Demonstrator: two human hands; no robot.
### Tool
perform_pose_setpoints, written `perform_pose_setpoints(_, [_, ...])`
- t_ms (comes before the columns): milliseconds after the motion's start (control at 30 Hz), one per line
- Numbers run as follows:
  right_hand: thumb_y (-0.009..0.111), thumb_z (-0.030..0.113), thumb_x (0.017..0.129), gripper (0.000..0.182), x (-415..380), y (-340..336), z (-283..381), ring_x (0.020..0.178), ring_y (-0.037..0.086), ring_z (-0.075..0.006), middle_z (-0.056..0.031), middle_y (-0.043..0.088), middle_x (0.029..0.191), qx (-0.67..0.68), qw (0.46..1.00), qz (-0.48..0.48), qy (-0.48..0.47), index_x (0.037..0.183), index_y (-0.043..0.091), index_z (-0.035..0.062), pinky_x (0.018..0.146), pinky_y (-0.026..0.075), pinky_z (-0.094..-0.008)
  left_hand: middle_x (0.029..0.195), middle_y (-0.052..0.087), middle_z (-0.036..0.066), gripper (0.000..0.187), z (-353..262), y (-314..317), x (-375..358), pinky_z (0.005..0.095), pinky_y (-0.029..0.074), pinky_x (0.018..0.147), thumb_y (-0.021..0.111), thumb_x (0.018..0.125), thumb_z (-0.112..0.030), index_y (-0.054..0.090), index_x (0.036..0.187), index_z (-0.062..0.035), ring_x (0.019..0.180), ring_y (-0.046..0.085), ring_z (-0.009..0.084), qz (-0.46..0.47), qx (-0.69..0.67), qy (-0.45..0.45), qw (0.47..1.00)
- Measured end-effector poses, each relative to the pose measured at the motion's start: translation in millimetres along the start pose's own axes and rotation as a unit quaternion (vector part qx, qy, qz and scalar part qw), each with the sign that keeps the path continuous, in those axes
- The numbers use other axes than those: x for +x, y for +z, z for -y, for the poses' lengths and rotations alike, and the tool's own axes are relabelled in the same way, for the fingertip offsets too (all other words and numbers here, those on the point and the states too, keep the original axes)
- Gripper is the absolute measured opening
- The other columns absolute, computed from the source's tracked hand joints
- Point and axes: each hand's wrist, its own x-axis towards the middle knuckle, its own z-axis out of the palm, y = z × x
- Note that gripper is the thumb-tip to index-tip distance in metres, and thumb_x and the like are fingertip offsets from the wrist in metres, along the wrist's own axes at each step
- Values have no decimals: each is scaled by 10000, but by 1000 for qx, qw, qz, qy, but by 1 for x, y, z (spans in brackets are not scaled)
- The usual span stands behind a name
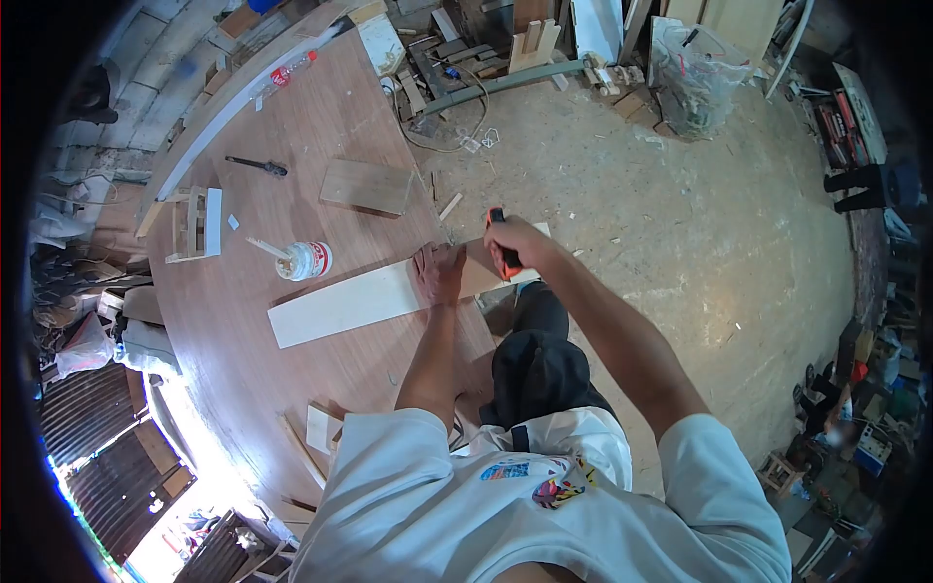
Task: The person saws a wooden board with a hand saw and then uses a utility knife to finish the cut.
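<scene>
A long pale wooden board (345, 307) lies across the table edge, its right end sticking out over the floor. My left hand (439, 274) presses down on the board near the table edge, fingers laid over its surface. My right hand (515, 243) is closed around the orange and black handle of a handsaw (506, 264), above the overhanging part of the board. The hand and glare make the saw's blade hard to make out. Beyond my left hand a wooden block (366, 187) rests on the table.
On the wooden table (321, 107) stand a jar (304, 260) with a stick in it and a small wooden frame (196, 225). A dark tool (257, 166) and a plastic bottle (285, 76) lie farther off. Wood scraps and a filled plastic bag (695, 83) are on the floor behind.
</scene>
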Motion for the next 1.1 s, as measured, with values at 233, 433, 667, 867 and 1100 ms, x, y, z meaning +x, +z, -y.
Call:
perform_pose_setpoints(233, [582,-14,780,128,-5,18,14,449,517,-175,-79,506,561,-18,998,-49,18,686,498,9,403,425,-343,1002,611,69,291,5,6,2,430,429,883,750,808,-370,663,932,-123,1004,563,287,-27,-13,20,999])
perform_pose_setpoints(433, [551,31,812,70,-59,31,-2,433,486,-153,-40,474,573,-40,995,-69,-56,821,487,60,381,409,-345,1000,605,72,298,-2,-4,4,428,429,880,757,798,-363,662,933,-115,990,565,288,-33,-24,14,999])
perform_pose_setpoints(667, [535,19,830,89,-128,22,16,444,468,-128,-43,468,577,-3,998,-10,-63,805,462,62,412,404,-318,982,593,72,302,1,1,1,436,432,882,750,801,-366,666,937,-110,993,563,290,-38,-27,12,999])
perform_pose_setpoints(867, [560,16,839,114,-176,47,39,478,467,-123,-33,462,636,13,999,-17,-41,869,459,59,428,399,-306,979,596,73,319,5,4,-5,444,430,890,737,809,-396,674,939,-112,991,563,293,-44,-18,4,999])
perform_pose_setpoints(1100, [533,4,834,105,-223,34,76,471,437,-103,-17,445,626,-22,1000,-8,-12,838,448,65,406,385,-311,969,585,93,337,4,9,1,448,440,879,730,817,-416,679,912,-97,971,557,305,-53,-22,8,998])
